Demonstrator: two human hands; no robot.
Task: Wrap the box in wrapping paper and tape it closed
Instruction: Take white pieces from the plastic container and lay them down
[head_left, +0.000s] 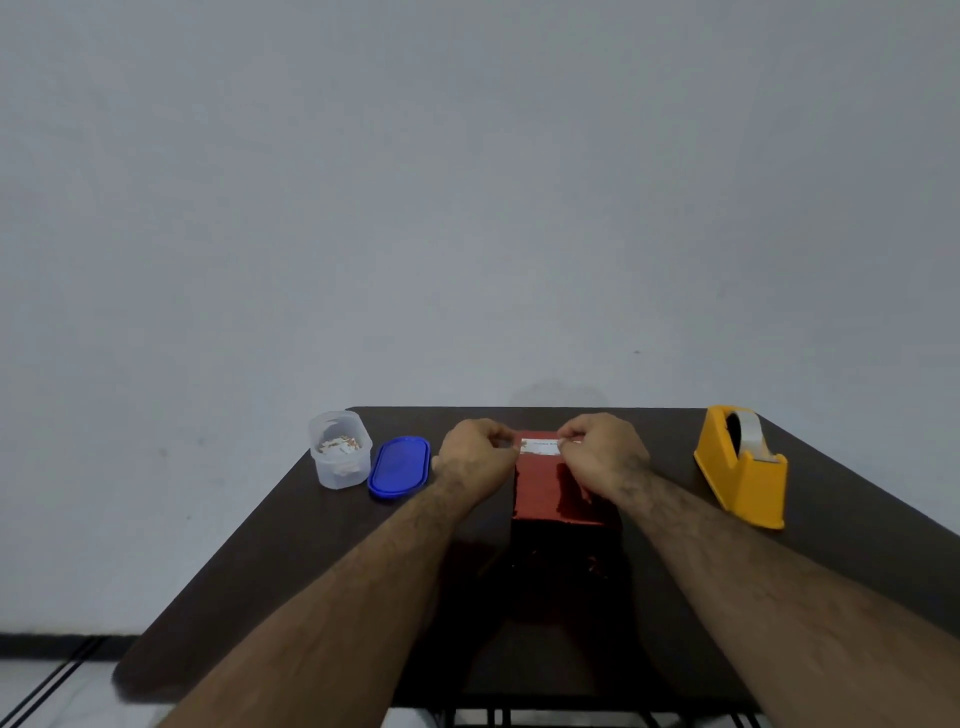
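Already sheathed in red paper, the box (550, 488) receives a strip (541, 446) pinched by left hand (475, 454) and right hand (597, 452); dispenser (743, 462) at three o'clock, taping likely unfinished.

The box (550, 488) is showing red, its label (540, 446) white; left of it, a blue lid (399, 466); right, a yellow dispenser (743, 467).
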